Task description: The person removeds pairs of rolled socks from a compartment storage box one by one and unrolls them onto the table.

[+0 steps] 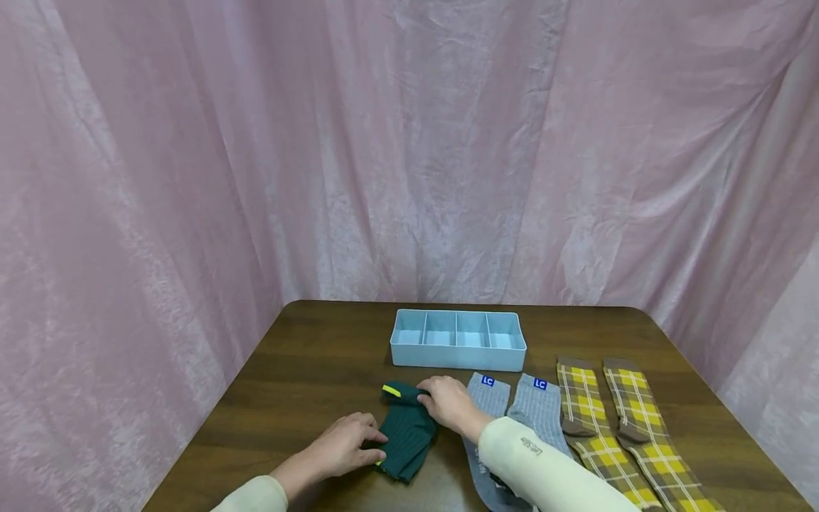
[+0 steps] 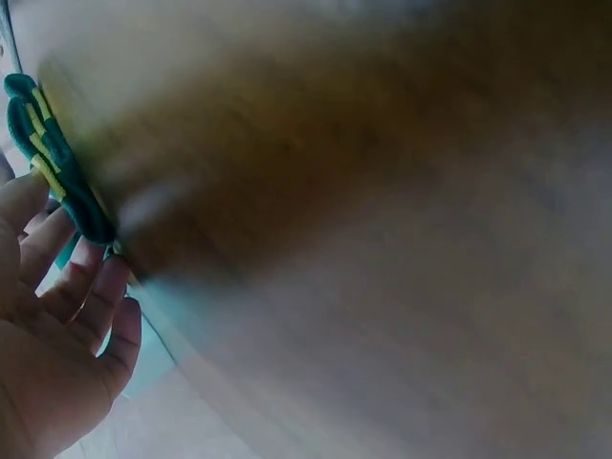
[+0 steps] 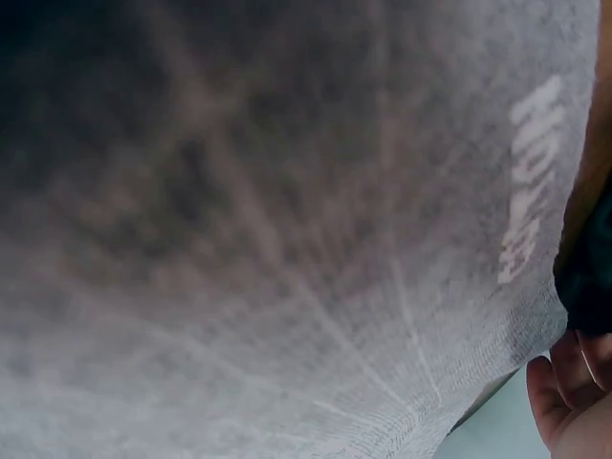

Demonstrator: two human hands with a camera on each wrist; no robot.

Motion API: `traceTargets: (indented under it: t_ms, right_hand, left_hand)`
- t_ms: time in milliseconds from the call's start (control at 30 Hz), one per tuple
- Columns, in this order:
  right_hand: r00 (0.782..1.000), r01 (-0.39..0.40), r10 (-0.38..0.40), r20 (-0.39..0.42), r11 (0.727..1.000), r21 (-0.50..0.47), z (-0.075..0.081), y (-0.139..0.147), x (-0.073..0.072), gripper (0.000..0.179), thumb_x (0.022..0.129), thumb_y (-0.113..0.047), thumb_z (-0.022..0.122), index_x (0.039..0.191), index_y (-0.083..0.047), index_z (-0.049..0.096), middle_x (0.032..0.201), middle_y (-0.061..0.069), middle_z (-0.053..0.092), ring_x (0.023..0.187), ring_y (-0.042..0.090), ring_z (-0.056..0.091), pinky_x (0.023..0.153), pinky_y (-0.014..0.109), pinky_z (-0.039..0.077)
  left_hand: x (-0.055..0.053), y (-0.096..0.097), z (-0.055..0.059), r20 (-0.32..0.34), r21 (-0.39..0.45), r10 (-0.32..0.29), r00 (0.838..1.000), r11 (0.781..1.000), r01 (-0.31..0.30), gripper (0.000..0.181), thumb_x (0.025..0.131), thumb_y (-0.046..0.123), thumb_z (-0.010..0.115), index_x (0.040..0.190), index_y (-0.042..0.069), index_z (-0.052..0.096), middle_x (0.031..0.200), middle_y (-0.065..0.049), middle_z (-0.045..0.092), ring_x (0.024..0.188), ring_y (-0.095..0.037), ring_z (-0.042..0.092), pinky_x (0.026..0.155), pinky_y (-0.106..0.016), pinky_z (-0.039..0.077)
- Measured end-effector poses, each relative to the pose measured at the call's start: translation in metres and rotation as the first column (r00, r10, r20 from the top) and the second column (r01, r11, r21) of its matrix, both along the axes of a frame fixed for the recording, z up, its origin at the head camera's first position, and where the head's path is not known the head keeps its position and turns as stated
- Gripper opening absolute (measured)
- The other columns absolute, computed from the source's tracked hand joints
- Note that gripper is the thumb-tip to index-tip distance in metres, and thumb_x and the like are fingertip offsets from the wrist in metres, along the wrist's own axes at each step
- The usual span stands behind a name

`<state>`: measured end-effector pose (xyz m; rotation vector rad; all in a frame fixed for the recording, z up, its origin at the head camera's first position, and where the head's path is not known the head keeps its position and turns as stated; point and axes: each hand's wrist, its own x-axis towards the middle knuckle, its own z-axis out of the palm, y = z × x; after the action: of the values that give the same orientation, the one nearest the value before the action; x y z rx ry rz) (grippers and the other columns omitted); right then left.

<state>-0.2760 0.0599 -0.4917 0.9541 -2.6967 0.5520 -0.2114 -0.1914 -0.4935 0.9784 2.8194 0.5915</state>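
Observation:
Dark green ribbed socks [image 1: 409, 434] with yellow stripes lie folded in layers on the table. My left hand [image 1: 348, 444] comes at their lower left edge, fingers loosely extended and tips touching the cloth. In the left wrist view, a digit reaches the yellow stripes of the layered green cuffs [image 2: 57, 158]. At the upper right edge, my right hand [image 1: 451, 405] pinches the folded green cloth between thumb and fingers. Only part of that hand [image 3: 579, 402] shows in the right wrist view, beside the dark green fabric [image 3: 588, 277].
Under my right forearm lies a pair of grey socks [image 1: 544, 412] with blue labels, partly covered by the sleeve. Yellow checked socks [image 1: 633, 409] lie farther right. A light blue box [image 1: 457, 355] with several compartments stands behind on the wooden table [image 1: 307, 370].

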Motion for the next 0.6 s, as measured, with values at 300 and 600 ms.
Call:
traceTargets:
  t_ms: [300,600]
  right_hand:
    - [0.994,0.022,-0.029,-0.102,0.997,-0.074,0.0006,-0.0026,-0.0063,0.019,0.090,-0.008,0.071,0.109,-0.010,0.074,0.104,0.005,0.068,0.099,0.024,0.065,0.083,0.041,0.053]
    - [0.950,-0.111,0.162,-0.267,0.975,0.194,0.0018,-0.0027,-0.0096,0.018,0.093,-0.021,0.070,0.108,-0.013,0.077,0.105,0.001,0.066,0.095,0.018,0.062,0.081,0.034,0.052]
  left_hand:
    - [0.0010,-0.0001,0.0037,-0.008,-0.041,-0.025,1.000,0.999,0.024,0.031,0.092,0.039,0.070,0.113,0.017,0.077,0.095,0.013,0.057,0.089,-0.004,0.051,0.077,-0.031,0.046]
    - [-0.0005,-0.0039,0.0019,0.012,-0.028,-0.030,0.999,0.999,0.030,0.031,0.092,0.040,0.069,0.114,0.020,0.076,0.094,0.015,0.054,0.087,-0.002,0.048,0.073,-0.028,0.043]
